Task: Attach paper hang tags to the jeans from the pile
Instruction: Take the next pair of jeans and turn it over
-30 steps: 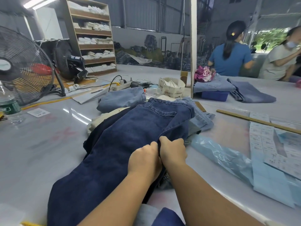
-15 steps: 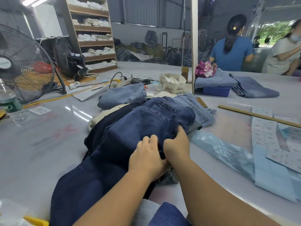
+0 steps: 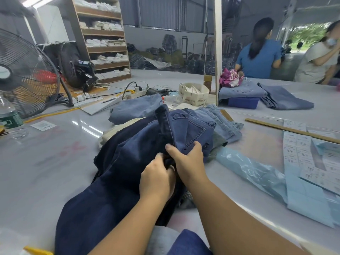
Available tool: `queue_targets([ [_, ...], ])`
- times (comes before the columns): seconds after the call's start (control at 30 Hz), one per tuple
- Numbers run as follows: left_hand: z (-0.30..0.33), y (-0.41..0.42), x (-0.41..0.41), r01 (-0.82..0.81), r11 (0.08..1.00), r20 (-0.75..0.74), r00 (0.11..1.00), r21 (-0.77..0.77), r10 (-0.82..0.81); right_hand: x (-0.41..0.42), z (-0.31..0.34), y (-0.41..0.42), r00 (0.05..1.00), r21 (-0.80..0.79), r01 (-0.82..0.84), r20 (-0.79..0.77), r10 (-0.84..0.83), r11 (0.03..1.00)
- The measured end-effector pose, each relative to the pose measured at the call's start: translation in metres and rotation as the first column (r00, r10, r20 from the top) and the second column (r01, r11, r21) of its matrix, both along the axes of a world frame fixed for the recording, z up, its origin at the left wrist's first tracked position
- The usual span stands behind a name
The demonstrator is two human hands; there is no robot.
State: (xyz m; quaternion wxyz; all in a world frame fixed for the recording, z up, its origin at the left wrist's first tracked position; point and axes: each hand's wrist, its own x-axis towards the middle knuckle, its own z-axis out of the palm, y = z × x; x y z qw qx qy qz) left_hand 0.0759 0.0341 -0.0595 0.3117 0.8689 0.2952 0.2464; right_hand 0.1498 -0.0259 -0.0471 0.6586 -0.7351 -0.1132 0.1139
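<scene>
Our left hand and right hand grip the dark jeans, waistband now lifted toward twelve o'clock.

A single head-worn view was given, aimed forward and down across the table; the nearby forearms were seen entering from the bottom edge.

No readable text anywhere. Print on the white basket, the green bottle label, the small card and the label sheets on the surface, all too blurred or small to make out.
</scene>
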Motion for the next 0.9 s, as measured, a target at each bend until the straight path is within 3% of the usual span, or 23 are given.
queue_targets([
  [0.1, 0.003, -0.005, 0.001, -0.001, 0.994, -0.082, 0.997, 0.113, 0.01, 0.007, 0.001, -0.001, 0.991, 0.177, 0.059, -0.125, -0.037, 0.982],
  [0.27, 0.007, -0.016, 0.013, 0.083, 0.937, -0.242, 0.97, 0.339, 0.001, 0.021, -0.006, -0.002, 0.975, 0.125, 0.124, -0.198, -0.097, 0.984],
  [0.43, 0.007, -0.018, 0.018, 0.043, 0.936, -0.213, 0.976, 0.349, 0.035, 0.026, -0.004, -0.01, 0.968, 0.115, 0.219, -0.15, -0.201, 0.969],
  [0.53, 0.009, -0.017, 0.014, -0.054, 0.964, -0.108, 0.991, 0.261, 0.085, 0.019, 0.005, -0.009, 0.965, 0.101, 0.262, -0.056, -0.258, 0.96],
  [0.63, 0.02, -0.003, 0.015, -0.241, 0.97, 0.093, 0.966, -0.024, 0.243, 0.011, 0.01, -0.006, 0.963, 0.064, 0.238, 0.111, -0.244, 0.969],
  [0.7, 0.028, 0.003, 0.017, -0.263, 0.96, 0.207, 0.938, -0.094, 0.277, 0.002, 0.012, -0.003, 0.961, 0.02, 0.178, 0.214, -0.178, 0.984],
  [0.8, 0.029, 0.005, 0.017, -0.11, 0.989, 0.265, 0.961, 0.102, 0.08, -0.001, 0.01, 0.0, 0.963, -0.022, 0.127, 0.243, -0.118, 0.992],
  [0.9, 0.018, 0.004, 0.015, 0.25, 0.955, 0.093, 0.96, 0.158, -0.266, 0.011, 0.002, -0.009, 0.977, -0.01, 0.192, 0.093, -0.191, 0.981],
])
